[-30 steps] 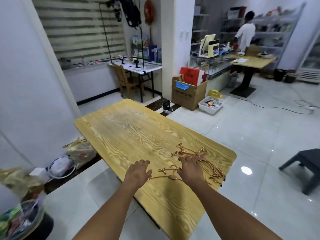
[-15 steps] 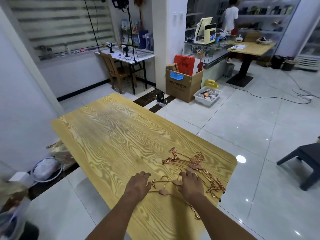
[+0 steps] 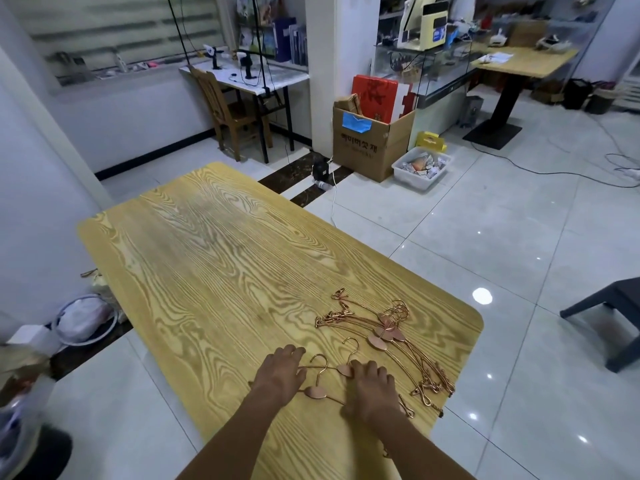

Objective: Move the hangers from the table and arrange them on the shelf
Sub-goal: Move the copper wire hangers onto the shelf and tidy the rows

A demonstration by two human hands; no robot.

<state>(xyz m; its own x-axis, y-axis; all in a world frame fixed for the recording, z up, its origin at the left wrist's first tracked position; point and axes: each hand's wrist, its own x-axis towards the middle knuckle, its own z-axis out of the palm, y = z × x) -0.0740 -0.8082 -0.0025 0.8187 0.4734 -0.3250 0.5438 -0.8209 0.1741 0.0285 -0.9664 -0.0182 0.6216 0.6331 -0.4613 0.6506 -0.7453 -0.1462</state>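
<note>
A tangled pile of rose-gold wire hangers (image 3: 391,332) lies near the front right corner of the wooden table (image 3: 225,254). Two separate hangers (image 3: 315,392) lie closer to me, hooks pointing away. My left hand (image 3: 280,375) lies palm down over their left ends, fingers curled. On their right ends rests my right hand (image 3: 372,389), with fingertips on a heart-shaped plate. My palms hide the wire beneath them.
A cardboard box (image 3: 372,140) and a white bin (image 3: 420,168) stand on the tiled floor beyond the table. A dark stool (image 3: 613,313) is at the right. Bags (image 3: 83,320) lie by the left wall. A glass counter (image 3: 426,67) and a second table (image 3: 523,60) stand at the back.
Both hands slid toward me with two hangers, which now lie apart from the pile. The view dropped and came closer to the table.
</note>
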